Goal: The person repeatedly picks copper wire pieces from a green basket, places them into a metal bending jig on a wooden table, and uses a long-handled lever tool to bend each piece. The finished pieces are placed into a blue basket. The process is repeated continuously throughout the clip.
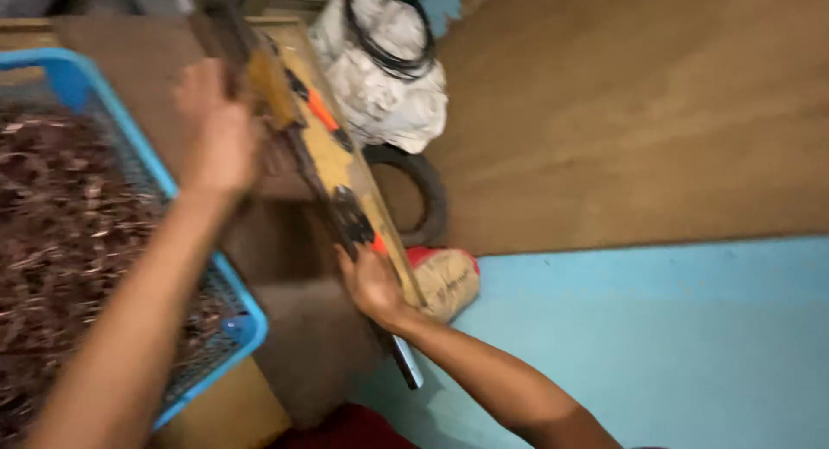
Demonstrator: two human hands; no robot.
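We see a blurred view down at two bare hands working on a long narrow board (345, 168) that slants from upper left to lower right. It is yellowish, with black and orange patches along its face. Our left hand (216, 125) is raised at the upper end of the board, its fingers curled against the board's edge; the blur keeps us from telling whether they close fully around it. Our right hand (371, 283) lies at the lower end, its fingers pressed together and flat against the board beside a black patch. Just left of the left fingers sits a blue mesh basket (233, 285) filled with dark brown scraps (60, 216). Beyond the board, right of the left fingers, stands a white crumpled sack (384, 86), with a black tyre (427, 194) beneath it. Just right of the right fingers lies a tan bag with a red end (449, 281) on the pale blue floor (656, 345).
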